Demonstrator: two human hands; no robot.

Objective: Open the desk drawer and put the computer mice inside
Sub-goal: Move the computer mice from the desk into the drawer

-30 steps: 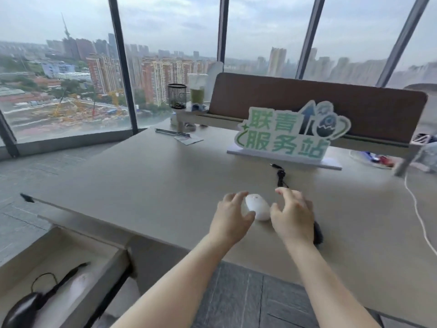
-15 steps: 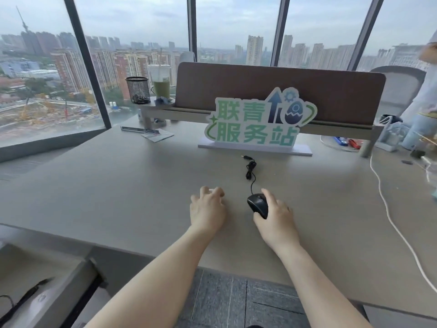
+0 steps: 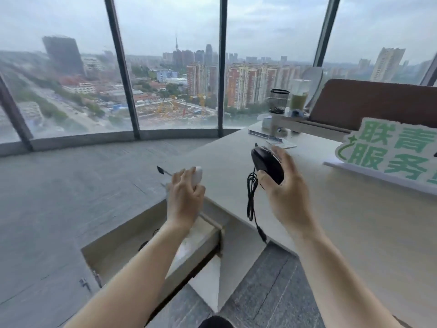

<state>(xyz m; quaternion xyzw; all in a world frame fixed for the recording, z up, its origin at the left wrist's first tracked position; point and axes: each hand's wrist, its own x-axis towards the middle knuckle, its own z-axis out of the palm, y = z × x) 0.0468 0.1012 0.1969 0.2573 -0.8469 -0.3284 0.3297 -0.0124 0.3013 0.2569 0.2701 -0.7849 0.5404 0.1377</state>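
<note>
My left hand (image 3: 185,197) is closed around a white mouse (image 3: 197,176) and hovers above the open desk drawer (image 3: 123,230), which is pulled out at the desk's left end. My right hand (image 3: 283,190) holds a black wired mouse (image 3: 267,165) lifted off the beige desk (image 3: 354,221). Its black cable (image 3: 251,202) dangles down over the desk's front edge, plug hanging free. My left forearm covers most of the drawer's inside; only a bit of dark cord shows there.
A green-and-white sign (image 3: 392,150) stands on the desk at right before a brown divider panel (image 3: 378,102). A mesh pen cup (image 3: 279,101) and a green drink (image 3: 299,98) sit on a shelf at the back. Floor-to-ceiling windows curve round the left.
Both hands have lifted their mice off the desk and swung left toward the open drawer. My view has turned left; the black mouse's cable now hangs free.
</note>
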